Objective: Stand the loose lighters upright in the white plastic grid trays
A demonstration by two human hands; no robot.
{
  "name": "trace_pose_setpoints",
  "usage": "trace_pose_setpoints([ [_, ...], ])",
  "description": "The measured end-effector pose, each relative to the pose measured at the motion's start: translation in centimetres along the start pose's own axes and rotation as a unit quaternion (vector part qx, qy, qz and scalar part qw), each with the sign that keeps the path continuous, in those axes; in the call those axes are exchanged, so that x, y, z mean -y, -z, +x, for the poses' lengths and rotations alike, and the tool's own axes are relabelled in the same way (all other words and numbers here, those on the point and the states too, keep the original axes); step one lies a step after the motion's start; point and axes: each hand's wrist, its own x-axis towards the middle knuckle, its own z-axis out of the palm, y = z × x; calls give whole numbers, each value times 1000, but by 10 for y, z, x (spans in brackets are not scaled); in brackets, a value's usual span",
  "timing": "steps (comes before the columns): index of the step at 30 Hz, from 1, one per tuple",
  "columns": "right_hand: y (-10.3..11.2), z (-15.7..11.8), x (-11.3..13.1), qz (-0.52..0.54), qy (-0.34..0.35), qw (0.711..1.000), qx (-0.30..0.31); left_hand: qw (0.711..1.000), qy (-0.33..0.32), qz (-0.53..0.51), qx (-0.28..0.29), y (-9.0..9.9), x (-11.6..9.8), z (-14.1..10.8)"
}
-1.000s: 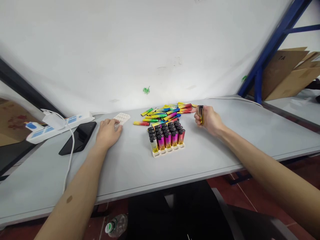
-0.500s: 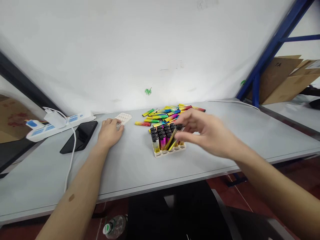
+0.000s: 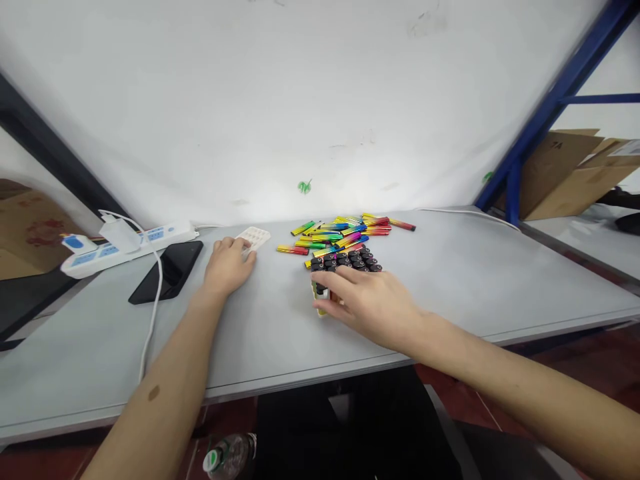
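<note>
Upright lighters (image 3: 345, 260) with black tops stand in rows in a pale tray, most of which is hidden behind my right hand (image 3: 365, 303). Its thumb and fingers close around a lighter (image 3: 321, 293) at the tray's front left corner. My left hand (image 3: 229, 267) lies flat on the table, fingers loosely spread, the fingertips at the near edge of a white holed tray (image 3: 255, 236). Behind the filled tray is a loose pile of shiny lighters (image 3: 327, 237) in yellow, green, blue, red and purple, lying on their sides.
A black phone (image 3: 167, 272) lies left of my left hand, with a white cable (image 3: 159, 287) across it. Behind it is a white power strip (image 3: 133, 245) with plugs. The wall (image 3: 300, 120) bounds the table (image 3: 480, 280) at the back. Cardboard boxes (image 3: 575, 173) stand beyond a blue frame.
My right hand has moved left and down, bringing a lighter from above the tray's front row to its front left corner. My left hand stays by the white holed tray. The view has shifted slightly.
</note>
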Motion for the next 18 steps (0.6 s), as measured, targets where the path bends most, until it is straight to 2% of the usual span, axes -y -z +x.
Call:
trace_pose_setpoints([
  [3,10,18,-15,46,-55,996,-47,1000,2,-6,-1,0,0,0],
  [6,16,52,-58,71,-99,987,-105,1000,0,-7,-2,-1,1,0],
  [8,12,72,-97,64,-106,990,-71,1000,0,-8,1,0,0,0],
  [10,1,83,-133,58,-91,993,40,1000,3,-12,7,1,-1,-1],
  [12,-14,80,-159,38,-77,989,118,1000,6,-13,13,3,-3,-2],
  [15,-34,62,-176,15,-98,992,73,1000,5,-11,13,3,-4,-2],
  [18,-42,44,-178,25,-91,995,25,1000,7,-8,8,1,-3,-2],
])
